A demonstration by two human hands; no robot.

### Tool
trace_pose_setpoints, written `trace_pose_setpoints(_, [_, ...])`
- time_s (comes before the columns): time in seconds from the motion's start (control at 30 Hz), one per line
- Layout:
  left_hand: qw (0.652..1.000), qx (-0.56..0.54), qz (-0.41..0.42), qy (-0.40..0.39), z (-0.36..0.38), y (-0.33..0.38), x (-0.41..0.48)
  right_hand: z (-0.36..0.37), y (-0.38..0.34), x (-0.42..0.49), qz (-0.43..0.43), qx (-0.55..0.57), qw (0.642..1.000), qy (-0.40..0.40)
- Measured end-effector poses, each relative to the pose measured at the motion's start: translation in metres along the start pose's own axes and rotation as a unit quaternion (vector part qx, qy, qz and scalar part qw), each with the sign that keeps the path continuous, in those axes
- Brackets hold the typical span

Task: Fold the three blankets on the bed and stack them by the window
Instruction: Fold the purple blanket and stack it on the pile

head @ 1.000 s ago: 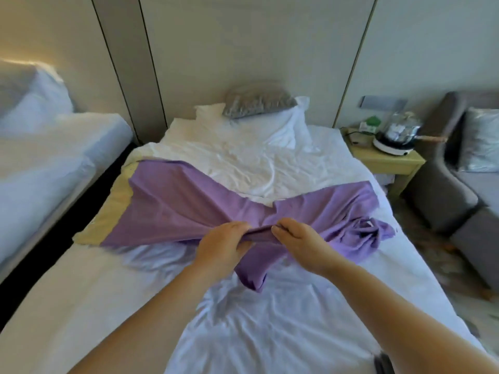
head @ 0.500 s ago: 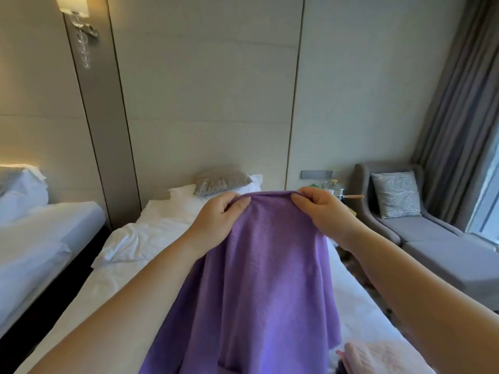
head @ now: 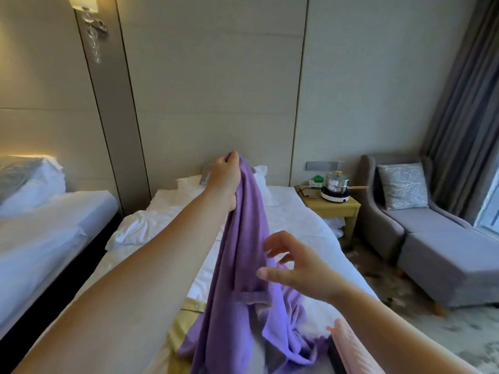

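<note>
- The white-sheeted bed [head: 294, 211] runs lengthwise away from the viewer toward the panelled wall.
- The purple knitted blanket [head: 243, 265] hangs lengthwise, long axis near vertical, gathered narrow at top; its crumpled lower end rests on the bed, yellow lining showing.
- The left hand [head: 225, 176] pinches its top end.
- The right hand [head: 294, 268] hovers beside it, fingers spread, holding nothing.

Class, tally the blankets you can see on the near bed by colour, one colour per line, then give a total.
Purple blanket: 1, held up by the left hand
Pink blanket: 1, at the bottom edge
Yellow blanket: 1, mostly covered by the purple one
Total: 3
</note>
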State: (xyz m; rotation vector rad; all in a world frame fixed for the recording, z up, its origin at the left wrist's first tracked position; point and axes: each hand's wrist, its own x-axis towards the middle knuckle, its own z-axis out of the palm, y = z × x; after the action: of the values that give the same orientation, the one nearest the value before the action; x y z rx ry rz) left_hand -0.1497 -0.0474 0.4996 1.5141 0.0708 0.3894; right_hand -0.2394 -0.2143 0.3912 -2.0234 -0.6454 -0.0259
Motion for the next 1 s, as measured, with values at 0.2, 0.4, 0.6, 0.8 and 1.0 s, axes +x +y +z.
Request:
trace_pose_setpoints(0.2, [0.997, -0.034, -0.029, 0.055, 0.012, 0.012, 0.009, 0.005, 0.022, 0.013, -0.027, -0.122, 0.992, 0.003])
trace_pose_setpoints(0.4, [0.997, -0.024, -0.021, 0.069, -0.001, -0.001, 0.015, -0.019, 0.034, 0.024, 0.006, 0.057, 0.998, 0.007])
trace_pose_setpoints(0.6, [0.986, 0.169, 0.003, 0.002, -0.017, -0.045, 0.012, -0.057, 0.009, 0.061, 0.033, 0.106, 0.987, 0.118])
trace_pose_setpoints(0.8, [0.948, 0.291, 0.021, -0.129, 0.001, -0.054, -0.022, -0.076, -0.014, 0.093, 0.056, 0.063, 0.993, 0.088])
trace_pose_setpoints(1.0, [0.937, 0.294, 0.175, -0.075, 0.018, -0.057, -0.039, -0.087, -0.021, 0.099, 0.042, 0.06, 0.994, 0.087])
